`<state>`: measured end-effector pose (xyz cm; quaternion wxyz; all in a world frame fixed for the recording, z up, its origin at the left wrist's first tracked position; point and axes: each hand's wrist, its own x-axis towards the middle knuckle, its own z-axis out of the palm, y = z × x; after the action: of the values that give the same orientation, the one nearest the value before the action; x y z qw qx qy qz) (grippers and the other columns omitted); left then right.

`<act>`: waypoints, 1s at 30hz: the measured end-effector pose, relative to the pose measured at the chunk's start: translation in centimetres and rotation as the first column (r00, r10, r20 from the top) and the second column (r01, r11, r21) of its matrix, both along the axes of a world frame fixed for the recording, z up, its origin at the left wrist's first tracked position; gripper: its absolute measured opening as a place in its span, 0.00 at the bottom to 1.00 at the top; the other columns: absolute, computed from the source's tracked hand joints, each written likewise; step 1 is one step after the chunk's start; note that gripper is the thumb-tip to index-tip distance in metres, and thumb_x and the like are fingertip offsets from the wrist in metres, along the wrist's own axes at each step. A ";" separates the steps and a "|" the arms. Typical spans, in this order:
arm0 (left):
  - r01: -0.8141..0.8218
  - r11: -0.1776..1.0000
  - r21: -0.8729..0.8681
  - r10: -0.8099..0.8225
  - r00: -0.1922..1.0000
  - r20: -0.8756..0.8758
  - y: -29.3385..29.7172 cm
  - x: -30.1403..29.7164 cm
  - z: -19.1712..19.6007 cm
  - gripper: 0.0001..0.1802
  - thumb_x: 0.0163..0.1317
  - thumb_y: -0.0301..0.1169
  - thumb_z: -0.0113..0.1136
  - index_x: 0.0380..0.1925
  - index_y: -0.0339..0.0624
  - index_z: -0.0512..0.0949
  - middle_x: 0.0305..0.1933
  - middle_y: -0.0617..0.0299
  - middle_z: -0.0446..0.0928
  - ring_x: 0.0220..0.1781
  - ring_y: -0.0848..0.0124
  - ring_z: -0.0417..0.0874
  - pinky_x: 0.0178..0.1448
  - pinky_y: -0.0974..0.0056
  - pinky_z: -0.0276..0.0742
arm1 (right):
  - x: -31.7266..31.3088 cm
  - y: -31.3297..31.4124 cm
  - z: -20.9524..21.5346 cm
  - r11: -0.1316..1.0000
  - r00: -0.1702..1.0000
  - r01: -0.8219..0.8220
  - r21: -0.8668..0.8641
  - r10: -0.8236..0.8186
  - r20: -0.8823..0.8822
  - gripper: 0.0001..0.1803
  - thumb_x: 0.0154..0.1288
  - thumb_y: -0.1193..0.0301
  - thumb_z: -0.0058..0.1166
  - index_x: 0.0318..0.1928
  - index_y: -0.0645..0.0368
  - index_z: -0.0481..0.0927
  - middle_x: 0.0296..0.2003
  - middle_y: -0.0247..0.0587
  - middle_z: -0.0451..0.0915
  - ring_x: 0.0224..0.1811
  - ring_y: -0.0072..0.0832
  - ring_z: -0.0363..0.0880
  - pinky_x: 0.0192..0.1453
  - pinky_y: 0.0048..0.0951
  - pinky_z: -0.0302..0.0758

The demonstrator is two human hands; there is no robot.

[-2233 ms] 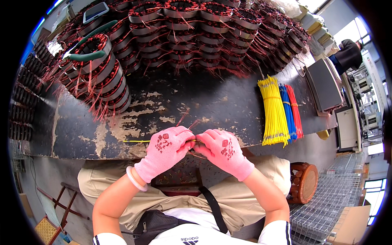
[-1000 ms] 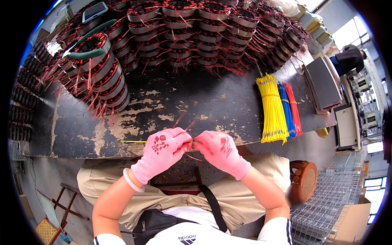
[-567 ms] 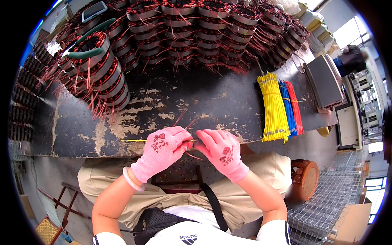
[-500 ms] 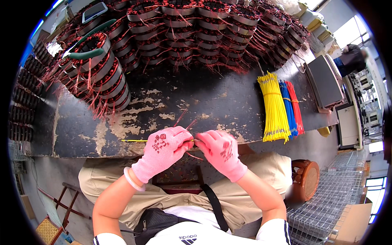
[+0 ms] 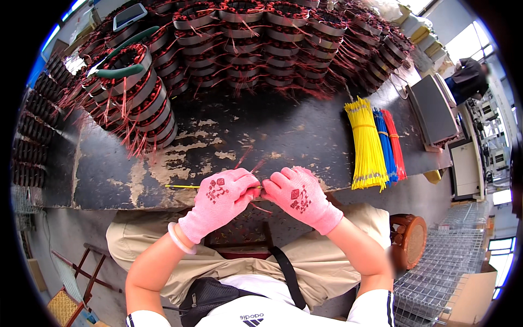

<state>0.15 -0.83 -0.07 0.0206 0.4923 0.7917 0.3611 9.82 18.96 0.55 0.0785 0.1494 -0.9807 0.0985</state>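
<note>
Both my hands wear pink gloves with a dark red print and meet above the table's near edge. My left hand (image 5: 219, 199) is closed in a pinch on a thin yellow wire (image 5: 181, 186), whose long tail sticks out to the left. The wire's other end shows between the fingertips, where my right hand (image 5: 298, 197) pinches it with curled fingers. Thin reddish wires (image 5: 243, 157) stick out beyond and below the fingertips. Whether they are joined to the yellow wire is hidden by the gloves.
Stacked motor stators (image 5: 239, 41) with red windings line the table's back. A nearer stack (image 5: 139, 103) at left carries green-handled pliers (image 5: 117, 71). Bundled yellow (image 5: 366, 144), blue (image 5: 385, 144) and red wires (image 5: 394, 144) lie at right. A wooden stool (image 5: 408, 240) stands beside my leg.
My right hand has turned, its back now facing up more, and its wrist has shifted right. The left hand keeps its pinch on the yellow wire, nearly in place.
</note>
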 end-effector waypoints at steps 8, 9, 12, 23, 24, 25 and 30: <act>0.015 1.000 0.002 -0.015 1.000 0.015 -0.3 -0.2 -0.1 0.08 0.58 0.30 0.67 0.38 0.47 0.81 0.38 0.64 0.82 0.40 0.58 0.85 0.43 0.56 0.82 | 0.6 -1.3 0.1 0.141 0.661 0.729 -0.670 0.108 0.742 0.18 0.78 0.60 0.48 0.41 0.62 0.82 0.29 0.29 0.81 0.29 0.20 0.77 0.35 0.26 0.74; 0.020 1.000 0.004 -0.020 0.999 0.029 -0.3 -0.1 0.0 0.08 0.58 0.30 0.67 0.38 0.47 0.81 0.38 0.64 0.82 0.40 0.58 0.85 0.42 0.56 0.82 | 0.9 -1.3 0.4 0.208 0.670 0.722 -0.660 0.028 0.742 0.17 0.77 0.60 0.49 0.41 0.62 0.82 0.30 0.31 0.82 0.29 0.22 0.78 0.35 0.27 0.75; 0.000 1.000 0.006 0.000 1.000 0.030 -0.3 0.0 0.2 0.08 0.57 0.26 0.65 0.38 0.45 0.83 0.37 0.63 0.83 0.39 0.58 0.85 0.43 0.57 0.82 | 1.9 -0.5 0.5 0.858 0.943 0.290 -0.423 -0.331 -0.026 0.12 0.61 0.69 0.68 0.45 0.54 0.84 0.42 0.38 0.86 0.38 0.28 0.85 0.43 0.29 0.79; -0.007 1.000 -0.017 0.007 1.000 -0.021 -0.4 0.1 -0.1 0.09 0.60 0.32 0.68 0.39 0.45 0.82 0.41 0.61 0.83 0.42 0.58 0.86 0.45 0.56 0.82 | 1.4 -1.4 -1.8 0.995 0.960 0.044 -0.095 -0.068 -0.272 0.22 0.56 0.69 0.59 0.53 0.44 0.82 0.38 0.26 0.79 0.40 0.28 0.78 0.46 0.35 0.76; -0.006 1.000 -0.025 0.006 1.000 -0.022 -0.6 0.1 0.1 0.09 0.60 0.31 0.67 0.39 0.45 0.82 0.42 0.61 0.83 0.42 0.58 0.86 0.45 0.56 0.82 | 1.4 -1.3 -1.8 0.997 0.961 0.035 -0.075 -0.054 -0.271 0.23 0.56 0.69 0.59 0.55 0.43 0.82 0.37 0.25 0.78 0.40 0.28 0.78 0.45 0.35 0.76; -0.021 0.999 0.028 0.023 0.998 -0.058 -0.8 0.0 0.5 0.09 0.59 0.30 0.67 0.39 0.44 0.82 0.43 0.60 0.84 0.43 0.57 0.85 0.46 0.56 0.82 | 1.6 -1.2 -2.0 0.998 0.962 0.034 -0.057 -0.048 -0.269 0.24 0.56 0.69 0.59 0.56 0.42 0.82 0.36 0.25 0.77 0.39 0.28 0.77 0.45 0.34 0.76; -0.087 0.992 0.094 0.102 0.979 -0.178 -2.5 -0.6 3.0 0.13 0.60 0.24 0.63 0.45 0.41 0.83 0.53 0.55 0.83 0.54 0.52 0.83 0.58 0.52 0.79 | 1.4 -0.7 -2.3 1.000 0.977 -0.021 0.002 0.021 -0.213 0.28 0.56 0.69 0.60 0.60 0.38 0.83 0.38 0.24 0.78 0.40 0.27 0.78 0.45 0.35 0.77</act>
<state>-0.48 -3.35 2.97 -0.0902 0.4855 0.7966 0.3486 11.21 18.22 -1.74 0.1823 0.1693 -0.9650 0.0826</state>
